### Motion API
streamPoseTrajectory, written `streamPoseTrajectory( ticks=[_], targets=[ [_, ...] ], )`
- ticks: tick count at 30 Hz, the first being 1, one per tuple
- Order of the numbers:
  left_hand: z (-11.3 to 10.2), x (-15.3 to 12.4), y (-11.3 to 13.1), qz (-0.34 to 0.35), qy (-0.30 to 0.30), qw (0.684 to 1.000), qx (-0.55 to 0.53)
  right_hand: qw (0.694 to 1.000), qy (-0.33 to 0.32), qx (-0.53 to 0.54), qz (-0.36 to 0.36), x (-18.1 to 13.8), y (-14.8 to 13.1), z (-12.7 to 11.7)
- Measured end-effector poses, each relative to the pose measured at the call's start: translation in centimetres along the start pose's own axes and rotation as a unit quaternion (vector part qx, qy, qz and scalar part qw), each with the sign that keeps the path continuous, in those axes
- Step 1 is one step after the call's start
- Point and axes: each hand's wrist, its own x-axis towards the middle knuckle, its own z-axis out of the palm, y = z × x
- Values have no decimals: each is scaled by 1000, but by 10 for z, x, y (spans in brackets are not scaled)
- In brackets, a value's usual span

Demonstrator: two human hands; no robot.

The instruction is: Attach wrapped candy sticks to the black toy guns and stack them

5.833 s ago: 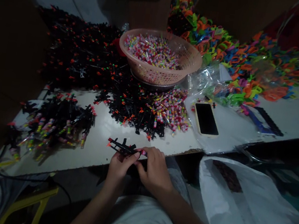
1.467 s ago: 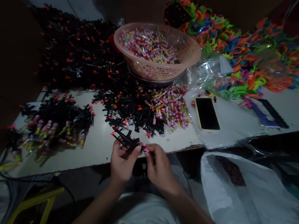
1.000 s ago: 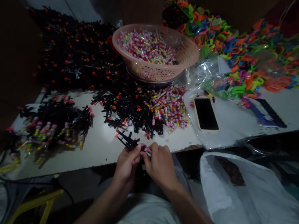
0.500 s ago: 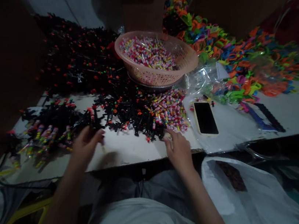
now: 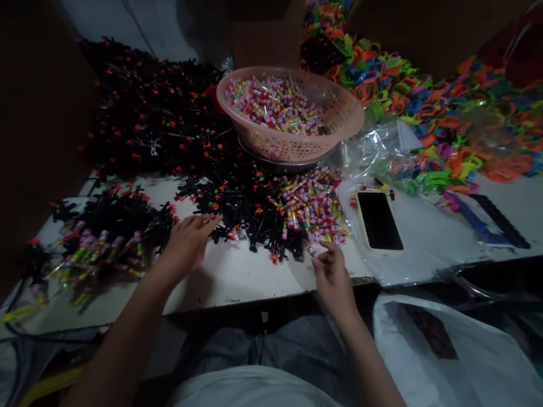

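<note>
My left hand [image 5: 189, 246] has its fingers stretched out at the near edge of a heap of small black plastic toy pieces [image 5: 245, 206], some with orange tips. Nothing shows in its grasp. Between the fingertips of my right hand [image 5: 334, 276] is a small candy-like tube [image 5: 312, 252], pale with bits of colour. Just beyond that hand lies a loose pile of similar pink, white and yellow tubes [image 5: 315, 199]. On the left, black pieces joined with colourful tubes [image 5: 104, 244] lie bunched together.
A pink perforated basket [image 5: 290, 140] full of tubes stands behind the pile. Left of it spreads a large black heap [image 5: 147, 112]. A phone [image 5: 380, 221] lies on clear plastic at right. Colourful plastic pieces [image 5: 445, 120] cover the back right. A white sack [image 5: 467, 393] hangs below the table edge.
My left hand has moved from beside the joined bunch, right and up to the black heap, and its fingers have opened. My right hand has drawn back slightly with a tube. The view shifted a little.
</note>
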Motion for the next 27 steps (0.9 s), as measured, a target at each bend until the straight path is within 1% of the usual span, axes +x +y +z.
streamPoseTrajectory(
  ticks=[1,3,4,6,8,9,10,11,13,14,15,16,17,18,19,20,21,23,25,26,27],
  targets=[
    [9,4,8,9,-17,1000,-5,999,-15,36,-3,-3,-3,1],
    [21,9,16,5,-23,999,-34,996,-51,72,-2,-10,-10,5],
    [23,10,18,4,-20,998,-62,994,-68,85,0,-15,-13,6],
    [22,6,20,3,6,990,-141,991,-89,104,6,-23,-20,10],
    [17,-2,26,-22,37,968,-249,989,-102,104,8,-31,-28,15],
    [14,-7,32,-52,48,945,-319,989,-111,97,5,-35,-33,18],
    [12,-13,41,-91,49,911,-400,989,-121,84,-4,-38,-38,21],
    [9,-19,51,-133,38,863,-485,989,-131,70,-21,-41,-44,24],
    [5,-31,74,-210,-8,739,-640,985,-149,36,-74,-45,-54,31],
    [4,-36,85,-240,-35,676,-696,982,-157,12,-105,-46,-58,34],
    [4,-41,95,-263,-60,620,-736,978,-162,-16,-132,-46,-61,37],
    [3,-46,103,-279,-80,575,-765,973,-167,-45,-154,-46,-62,38],
    [3,-50,109,-286,-91,537,-788,969,-168,-68,-168,-46,-63,40],
    [3,-53,113,-285,-99,509,-806,967,-165,-81,-175,-46,-63,40],
    [4,-57,116,-274,-105,490,-821,968,-156,-79,-178,-45,-63,39],
    [5,-59,117,-259,-108,480,-832,971,-147,-63,-176,-45,-63,37],
    [6,-61,117,-244,-110,479,-836,974,-145,-38,-167,-44,-64,35],
    [9,-64,118,-228,-118,496,-829,978,-154,19,-138,-45,-66,31],
    [11,-65,119,-235,-120,514,-816,978,-170,57,-103,-46,-67,29],
    [12,-64,121,-247,-113,514,-814,979,-173,69,-85,-47,-68,28],
    [12,-63,122,-262,-104,508,-814,980,-171,81,-70,-48,-67,28]
  ],
)
